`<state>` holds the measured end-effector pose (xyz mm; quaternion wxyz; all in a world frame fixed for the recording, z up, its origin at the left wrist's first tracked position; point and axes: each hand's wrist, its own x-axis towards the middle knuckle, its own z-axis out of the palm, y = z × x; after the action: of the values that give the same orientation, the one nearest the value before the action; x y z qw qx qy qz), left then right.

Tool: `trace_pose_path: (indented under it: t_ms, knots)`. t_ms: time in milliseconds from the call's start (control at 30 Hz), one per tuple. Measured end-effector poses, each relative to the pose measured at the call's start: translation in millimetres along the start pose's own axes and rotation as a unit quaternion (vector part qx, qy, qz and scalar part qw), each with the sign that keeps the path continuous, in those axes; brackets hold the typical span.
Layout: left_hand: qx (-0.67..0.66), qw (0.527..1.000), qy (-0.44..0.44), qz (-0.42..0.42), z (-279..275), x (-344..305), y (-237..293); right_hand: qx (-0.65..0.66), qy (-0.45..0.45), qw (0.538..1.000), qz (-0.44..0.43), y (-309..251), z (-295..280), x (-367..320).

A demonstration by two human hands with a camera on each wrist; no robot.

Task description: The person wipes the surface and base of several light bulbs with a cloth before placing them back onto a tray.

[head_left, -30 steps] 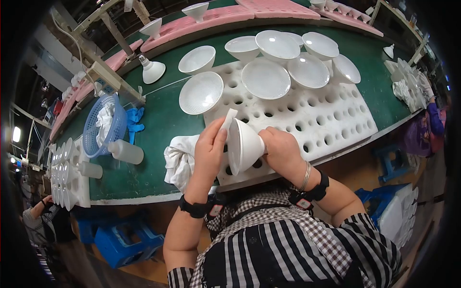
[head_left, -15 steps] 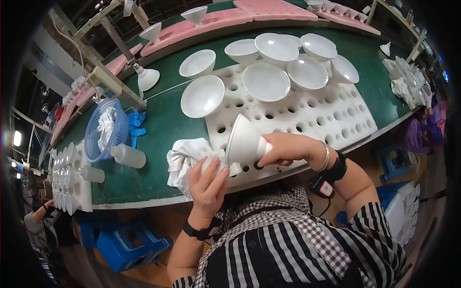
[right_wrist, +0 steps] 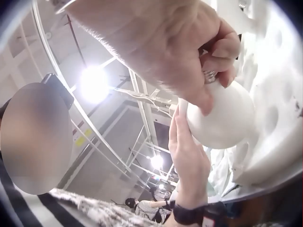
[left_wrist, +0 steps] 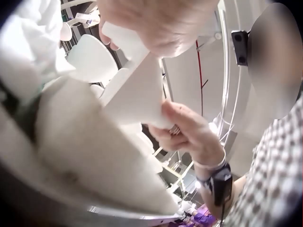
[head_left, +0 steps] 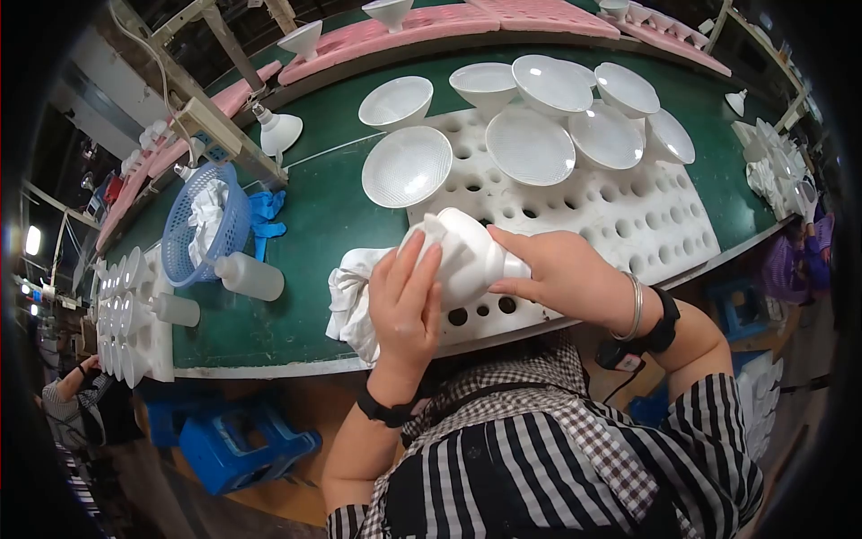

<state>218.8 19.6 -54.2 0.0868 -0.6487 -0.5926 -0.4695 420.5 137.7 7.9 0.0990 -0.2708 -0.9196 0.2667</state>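
Note:
Between the two hands is a white cone-shaped lamp cup (head_left: 471, 269), tilted above the front edge of a white foam board (head_left: 557, 193) with holes. The right hand (head_left: 579, 274) pinches its narrow neck between thumb and fingers, also seen in the right wrist view, where the hand (right_wrist: 175, 52) covers the neck. My left hand (head_left: 406, 310) presses a small white cloth (head_left: 440, 241) against the cup with fairly straight fingers. In the left wrist view the cup (left_wrist: 137, 94) spans from the left hand (left_wrist: 161, 23) to the right hand (left_wrist: 194, 137).
Several white cups (head_left: 530, 148) stand on the board's back part. A crumpled white cloth (head_left: 355, 301) lies left of the hands. Farther left are a blue basket (head_left: 180, 242), a white bottle (head_left: 251, 277) and blue gloves (head_left: 267, 216). Pink foam (head_left: 404, 40) runs along the back.
The left hand went down beside the crumpled cloth, then rose back to the cup with the small cloth. The cup's wide side has turned farther away from the body. The head view has shifted slightly.

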Motion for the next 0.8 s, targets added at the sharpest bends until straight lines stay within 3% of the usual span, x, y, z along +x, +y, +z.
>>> trace_pose_path:
  t_ms: [67,133,167,200,233,267,333,400,433,467,500,567,700,767,800]
  knots:
    - [0.056,0.998,0.023,0.029,4.0,-25.2,-2.7,-0.001,0.011,1.000,-0.002,6.1,2.4,1.9]
    - [0.066,0.997,0.013,0.046,3.1,-52.2,-9.0,0.111,0.049,0.992,-0.018,13.1,3.1,3.7]
    - [0.055,0.997,-0.023,0.053,-0.1,-62.5,-12.8,0.108,0.055,0.992,-0.015,12.1,-4.3,4.5]
    - [0.045,0.996,-0.059,0.057,-3.3,-69.4,-13.1,0.207,-0.055,0.971,0.110,9.2,-14.7,6.3]
    - [0.022,0.998,-0.031,0.052,-5.0,-74.3,-11.8,0.299,-0.164,0.911,0.231,7.8,-21.8,7.4]
    - [0.020,0.998,-0.031,0.050,-6.2,-69.8,-7.4,0.298,-0.164,0.911,0.233,9.1,-24.0,6.6]
    - [-0.031,0.996,0.076,0.020,-16.9,-49.3,8.7,0.332,-0.236,0.870,0.279,9.4,-23.7,4.6]
    - [-0.011,0.998,0.066,0.022,-23.3,-12.9,20.3,0.319,-0.255,0.871,0.275,8.6,-20.9,2.5]
    - [-0.005,1.000,0.006,0.018,-21.9,1.7,21.3,0.229,-0.111,0.959,0.129,12.6,-9.6,-5.5]
    - [-0.001,0.998,-0.054,0.013,-18.7,13.1,20.2,0.126,0.040,0.991,-0.025,14.3,-3.7,-11.1]
    - [-0.001,0.999,-0.052,0.013,-13.6,20.7,12.7,0.124,0.040,0.991,-0.026,13.4,-5.0,-13.0]
    - [-0.009,0.999,-0.041,0.002,-4.6,28.4,-5.3,-0.069,0.081,0.991,-0.085,12.4,-7.6,-15.9]
    - [-0.019,0.999,-0.046,-0.015,1.6,33.2,-1.8,-0.041,0.102,0.990,-0.092,19.8,-1.9,-15.5]
    - [0.119,0.992,-0.024,0.026,0.7,30.2,10.0,-0.022,0.098,0.992,-0.075,18.2,-2.6,-16.2]
    - [0.120,0.992,-0.026,0.027,-0.6,24.4,13.1,-0.021,0.099,0.992,-0.075,16.7,-2.8,-17.6]
